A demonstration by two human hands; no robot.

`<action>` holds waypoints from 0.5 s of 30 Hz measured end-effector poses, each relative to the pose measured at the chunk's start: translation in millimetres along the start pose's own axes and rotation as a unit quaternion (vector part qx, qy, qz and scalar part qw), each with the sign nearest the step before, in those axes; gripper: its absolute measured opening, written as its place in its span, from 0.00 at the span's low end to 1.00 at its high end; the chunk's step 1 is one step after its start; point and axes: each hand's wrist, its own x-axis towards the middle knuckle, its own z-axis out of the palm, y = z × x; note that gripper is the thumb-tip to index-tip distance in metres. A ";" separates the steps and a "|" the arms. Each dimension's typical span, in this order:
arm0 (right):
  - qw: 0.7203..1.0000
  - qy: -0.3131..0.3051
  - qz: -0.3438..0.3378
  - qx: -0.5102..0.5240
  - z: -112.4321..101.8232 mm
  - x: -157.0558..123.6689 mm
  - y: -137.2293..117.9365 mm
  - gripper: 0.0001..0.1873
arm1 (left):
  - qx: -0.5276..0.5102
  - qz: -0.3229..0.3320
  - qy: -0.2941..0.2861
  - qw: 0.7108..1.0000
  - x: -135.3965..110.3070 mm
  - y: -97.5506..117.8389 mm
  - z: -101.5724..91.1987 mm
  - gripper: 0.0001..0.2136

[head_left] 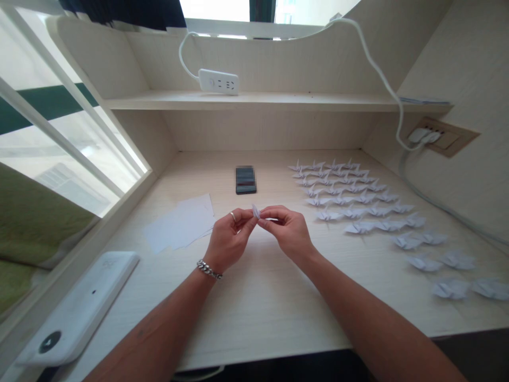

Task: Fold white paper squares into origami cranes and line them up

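A small piece of folded white paper (256, 212) is pinched between my two hands, above the middle of the desk. My left hand (233, 232), with a ring and a chain bracelet, grips it from the left between thumb and fingers. From the right, the thumb and fingertips of my right hand (287, 229) close on it as well. Its lower part is hidden by my fingertips. Loose white paper sheets (186, 223) lie overlapping just left of my left hand. To the right, folded paper cranes (350, 196) stand in several rows.
A dark phone (245, 180) lies beyond my hands. At the desk's left edge is a long white device (85, 305) with a round dark button. A power strip (218, 81) rests on the shelf (270, 101); its white cable (371, 58) runs to a wall socket (447, 137).
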 end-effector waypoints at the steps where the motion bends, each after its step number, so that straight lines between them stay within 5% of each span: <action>1: 1.000 0.003 -0.002 0.000 0.0 -0.1 0.3 0.07 | 0.000 -0.001 0.004 1.000 0.0 0.4 0.2 0.07; 15: 0.999 0.009 0.039 0.033 6.6 -3.8 -1.9 0.10 | 0.005 -0.035 0.046 0.998 1.8 4.8 0.5 0.08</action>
